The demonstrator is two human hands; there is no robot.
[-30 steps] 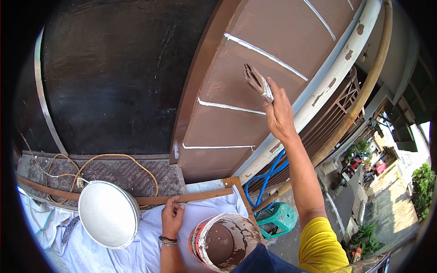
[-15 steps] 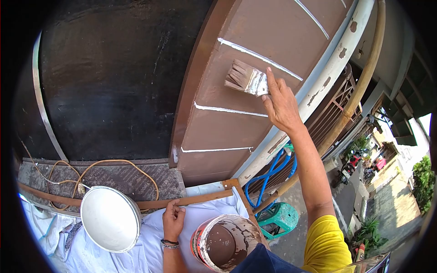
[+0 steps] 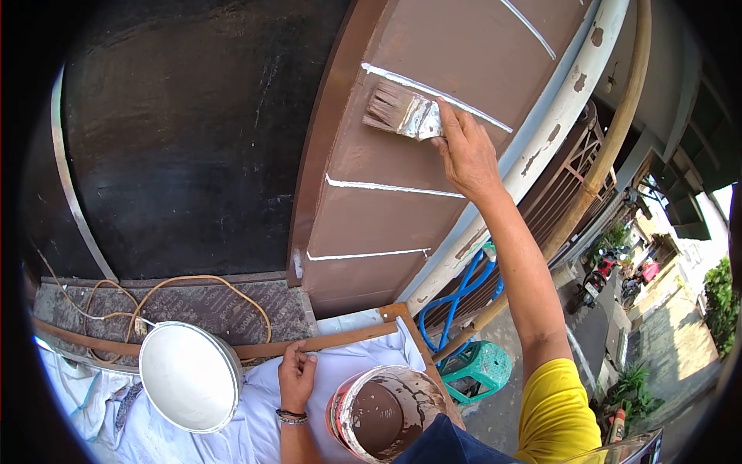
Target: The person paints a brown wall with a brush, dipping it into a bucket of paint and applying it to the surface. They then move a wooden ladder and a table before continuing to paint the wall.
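A wide paintbrush [image 3: 410, 113] with paint-smeared bristles and a whitened ferrule is gripped in my right hand [image 3: 470, 155]. Its bristles lie against the brown wall panel [image 3: 386, 209], just below one of the white lines. My left hand [image 3: 297, 377], with a bracelet at the wrist, is closed with its curled fingers at a wooden strip [image 3: 348, 337]. Right of that hand stands a paint bucket [image 3: 421, 387] with brown paint inside. A round white lid or container [image 3: 188, 377] is to its left.
White cloth [image 3: 255, 414] covers the surface below. An orange cord [image 3: 232, 284] loops near a dark panel [image 3: 193, 155]. To the right are a peeling white pipe [image 3: 553, 131], a bamboo pole [image 3: 610, 155], a blue hose [image 3: 444, 313], a green stool [image 3: 487, 367] and a motorcycle [image 3: 597, 282].
My right hand and the paintbrush have moved left and slightly up across the brown panel. My left hand stays at the wooden strip.
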